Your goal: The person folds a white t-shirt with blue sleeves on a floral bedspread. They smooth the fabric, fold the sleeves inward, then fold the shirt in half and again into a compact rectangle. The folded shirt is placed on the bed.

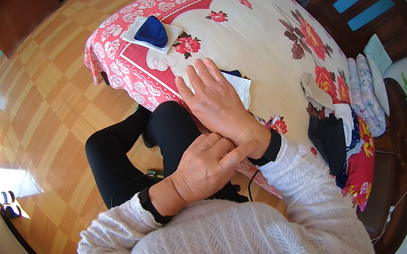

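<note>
My left hand [205, 162] is wrapped around my right wrist, its thumb lying across the top near the black cuff [269, 148]. With its back up and fingers spread, my right hand [215, 99] extends over the near edge of the bed and holds nothing. Partly hidden behind it is a white cloth [240, 88] with a dark navy piece [233, 73] at its far side. Farther off, a blue folded cloth [152, 32] lies on a folded white cloth [173, 38] near the bed's left corner.
A floral bedspread [257, 38] covers the bed. Clothes, including a dark garment [327, 139], are heaped at the right. Folded quilts [367, 95] stand by the wooden headboard [396, 108]. A dark wooden wardrobe [376, 35] is at the far right. My black-trousered legs [177, 135] are beside the bed.
</note>
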The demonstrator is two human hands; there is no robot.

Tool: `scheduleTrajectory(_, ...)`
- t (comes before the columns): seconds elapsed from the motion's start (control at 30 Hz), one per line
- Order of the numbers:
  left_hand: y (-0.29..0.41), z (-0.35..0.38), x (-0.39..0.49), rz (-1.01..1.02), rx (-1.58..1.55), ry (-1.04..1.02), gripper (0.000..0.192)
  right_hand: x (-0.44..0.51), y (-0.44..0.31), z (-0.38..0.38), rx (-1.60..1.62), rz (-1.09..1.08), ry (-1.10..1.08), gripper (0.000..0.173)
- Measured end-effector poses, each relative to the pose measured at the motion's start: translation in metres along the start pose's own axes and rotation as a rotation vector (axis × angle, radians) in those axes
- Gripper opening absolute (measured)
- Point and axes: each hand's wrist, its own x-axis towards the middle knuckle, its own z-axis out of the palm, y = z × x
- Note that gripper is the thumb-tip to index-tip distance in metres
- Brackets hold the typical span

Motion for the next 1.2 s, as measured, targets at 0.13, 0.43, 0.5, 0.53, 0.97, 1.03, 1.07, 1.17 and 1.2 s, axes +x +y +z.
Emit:
scheduleTrajectory(0.13,-0.001,0.0,-0.001,-0.004,-0.014,-0.103,0.04,-0.007,0.0,0.006,0.008,0.005,-0.034,0.037)
scheduleTrajectory(0.43,-0.02,0.01,-0.013,-0.106,0.041,-0.198,0.025,-0.04,0.002,0.034,0.091,0.092,-0.075,0.037)
scheduleTrajectory(0.5,-0.027,0.011,-0.015,-0.138,0.035,-0.215,0.024,-0.046,0.004,0.035,0.109,0.096,-0.056,0.037)
scheduleTrajectory(0.53,-0.031,0.011,-0.015,-0.153,0.041,-0.238,0.023,-0.049,0.005,0.035,0.12,0.096,-0.051,0.037)
scheduleTrajectory(0.97,-0.035,-0.008,0.008,-0.288,-0.055,-0.002,0.03,-0.061,0.01,0.024,0.346,0.11,0.044,0.04)
scheduleTrajectory(1.03,-0.033,-0.01,0.014,-0.264,-0.006,-0.05,0.043,-0.06,0.009,0.017,0.347,0.083,0.061,0.038)
scheduleTrajectory(1.07,-0.03,-0.01,0.017,-0.262,0.034,-0.063,0.046,-0.061,0.009,0.011,0.343,0.058,0.054,0.036)
scheduleTrajectory(1.17,-0.029,-0.01,0.023,-0.241,0.081,-0.119,0.058,-0.06,0.01,-0.001,0.45,0.017,-0.044,0.035)
scheduleTrajectory(1.2,-0.028,-0.009,0.024,-0.235,0.083,-0.117,0.058,-0.06,0.009,-0.005,0.473,0.02,-0.032,0.034)
